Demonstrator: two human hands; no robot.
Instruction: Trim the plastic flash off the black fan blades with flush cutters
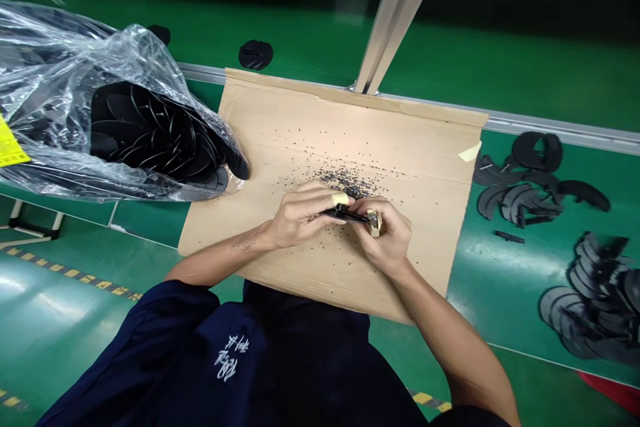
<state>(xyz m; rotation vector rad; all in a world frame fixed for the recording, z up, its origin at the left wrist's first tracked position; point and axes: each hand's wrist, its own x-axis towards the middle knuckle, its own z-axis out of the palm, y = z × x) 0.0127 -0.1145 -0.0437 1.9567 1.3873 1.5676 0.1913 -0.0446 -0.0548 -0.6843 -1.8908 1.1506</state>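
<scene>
My left hand (300, 217) is closed on a flat black plastic part (345, 215), held edge-on over a sheet of brown cardboard (400, 147). A yellowish tape wrap covers one fingertip of that hand. My right hand (385, 237) is closed round a small tool with a taped, pale handle (373, 222), its end against the black part. A scatter of tiny black shavings (345, 180) lies on the cardboard just beyond my hands.
A clear plastic bag (100, 107) full of black curved parts lies at the left. More black parts lie loose (530, 187) and in a pile (600, 300) on the green bench at the right. A metal post (395, 13) rises behind the cardboard.
</scene>
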